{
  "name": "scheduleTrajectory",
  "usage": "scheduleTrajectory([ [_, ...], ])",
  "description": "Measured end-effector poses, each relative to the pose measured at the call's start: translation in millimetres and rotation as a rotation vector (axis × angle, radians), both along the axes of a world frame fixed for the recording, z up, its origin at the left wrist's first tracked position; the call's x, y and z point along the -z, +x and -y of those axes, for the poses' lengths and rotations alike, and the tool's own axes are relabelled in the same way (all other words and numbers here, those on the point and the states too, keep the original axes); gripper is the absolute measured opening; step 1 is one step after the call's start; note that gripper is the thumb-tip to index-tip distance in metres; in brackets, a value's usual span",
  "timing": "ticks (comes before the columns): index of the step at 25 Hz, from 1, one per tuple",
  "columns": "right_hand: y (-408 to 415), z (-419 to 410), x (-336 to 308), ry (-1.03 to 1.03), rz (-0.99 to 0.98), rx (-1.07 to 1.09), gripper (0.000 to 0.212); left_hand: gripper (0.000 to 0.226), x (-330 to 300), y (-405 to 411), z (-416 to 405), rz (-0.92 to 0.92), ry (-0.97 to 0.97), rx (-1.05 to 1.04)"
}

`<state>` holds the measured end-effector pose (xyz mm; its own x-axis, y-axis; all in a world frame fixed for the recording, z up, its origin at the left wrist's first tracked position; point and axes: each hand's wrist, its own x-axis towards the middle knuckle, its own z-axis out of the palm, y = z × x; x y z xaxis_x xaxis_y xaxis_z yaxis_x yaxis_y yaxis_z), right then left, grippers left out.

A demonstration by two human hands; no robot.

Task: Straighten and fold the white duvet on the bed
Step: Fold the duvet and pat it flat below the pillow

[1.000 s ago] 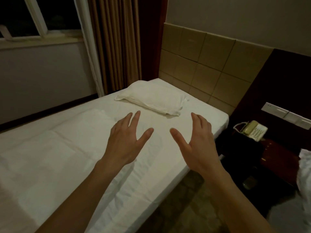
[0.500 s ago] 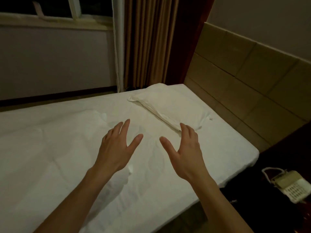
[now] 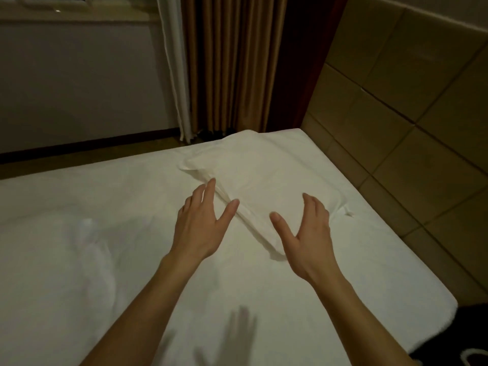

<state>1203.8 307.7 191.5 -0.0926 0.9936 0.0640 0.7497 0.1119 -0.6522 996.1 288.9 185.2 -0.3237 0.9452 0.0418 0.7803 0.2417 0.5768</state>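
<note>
Both arms reach out over the bed (image 3: pixel 396 281), bare to the elbow. The left hand (image 3: pixel 200 228) is held palm-down with its fingers (image 3: pixel 208 191) straight and spread, thumb angled out to the side, holding nothing; its fingertips sit right at the near edge of the pillow (image 3: pixel 264 180), though whether they touch it I cannot tell. The right hand (image 3: pixel 309 233) is turned more on edge, thumb pointing toward the other hand, fingers loosely apart and slightly bent, also gripping nothing, and it hovers over the pillow's near corner.

The white duvet (image 3: pixel 87 260) lies spread across the left part of the mattress, with soft wrinkles and a raised fold running down beside the left forearm. The pillow lies at a slant near the head of the bed, just by the tan padded headboard (image 3: pixel 396 114). Behind the bed hang brown curtains (image 3: pixel 232 62) with a white sheer curtain (image 3: pixel 174 75) next to them, under a window sill (image 3: pixel 79 18).
</note>
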Motion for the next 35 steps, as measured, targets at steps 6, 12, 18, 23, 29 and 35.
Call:
scheduleTrajectory([
  [6,55,-194,184,-0.047,-0.01,0.18,0.11,0.094,175,45,-226,0.098,-0.1,-0.15],
  [12,44,-247,352,-0.079,0.151,0.282,0.124,0.099,333,42,-315,0.074,-0.167,-0.333],
  [18,26,-259,395,-0.057,0.115,0.445,0.133,0.116,383,39,-354,0.402,-0.14,-0.514],
  [23,-3,-283,402,-0.038,0.045,0.42,0.137,0.106,368,26,-359,0.626,0.079,-0.498],
  [29,-91,-334,386,0.013,-0.419,0.244,0.136,0.089,301,-35,-364,0.632,0.381,-0.469],
  [35,-247,-399,350,-0.06,-0.096,-0.412,0.116,0.098,316,-176,-304,0.481,0.591,-0.914],
])
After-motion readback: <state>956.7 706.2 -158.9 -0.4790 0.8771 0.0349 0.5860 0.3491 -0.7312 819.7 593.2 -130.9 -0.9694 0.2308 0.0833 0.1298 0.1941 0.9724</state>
